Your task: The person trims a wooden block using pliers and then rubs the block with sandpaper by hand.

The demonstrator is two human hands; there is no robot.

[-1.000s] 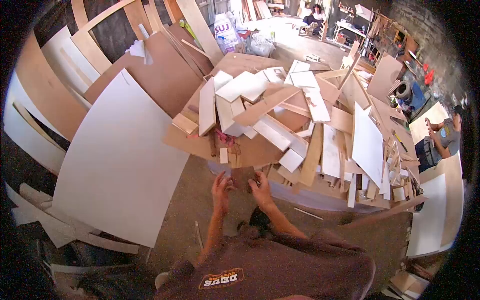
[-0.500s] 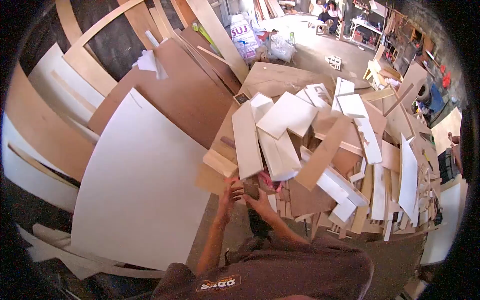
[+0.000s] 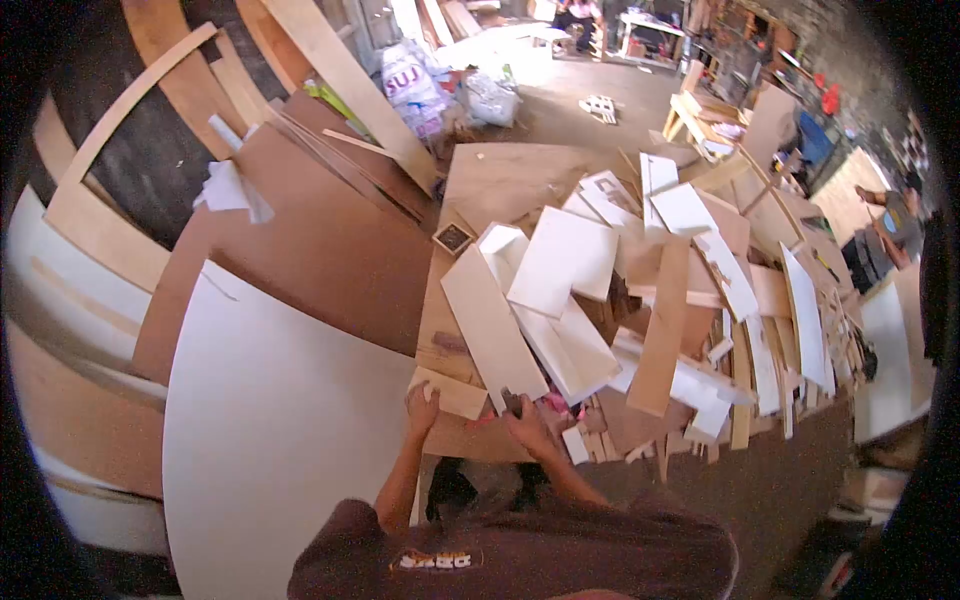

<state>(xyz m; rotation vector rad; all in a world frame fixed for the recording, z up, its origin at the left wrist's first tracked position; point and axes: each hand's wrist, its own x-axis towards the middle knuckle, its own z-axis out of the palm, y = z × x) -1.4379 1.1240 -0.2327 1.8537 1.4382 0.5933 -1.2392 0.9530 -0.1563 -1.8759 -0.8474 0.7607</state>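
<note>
A: What do the hands hold, just below the middle of the frame?

B: The right hand [image 3: 528, 428] has its thumb and fingers closed on a small dark piece [image 3: 511, 402]. The left hand [image 3: 422, 408] touches the near left end of a short pale board [image 3: 455, 394]; whether it grips this board, I cannot tell

A: What could go wrong there?

B: The dark piece is near the lower end of a long pale board [image 3: 495, 322]. If the right hand turns without care, I think it could knock this end and push the board. The short board could also slide, if the left fingers press only on one side

A: And a little farther, at the centre?

B: White pieces [image 3: 566, 258] lie over each other at different angles, so one push could make several slip. The brown strip [image 3: 660, 335], right of the centre, lies across others and may tip, because its support seems uneven

A: Is there some risk beyond the pile?

B: A person [image 3: 897, 228] is near the right edge of the frame, on the far side of the offcuts [image 3: 835, 300]. If these slide outward, some could perhaps fall toward that side
</note>
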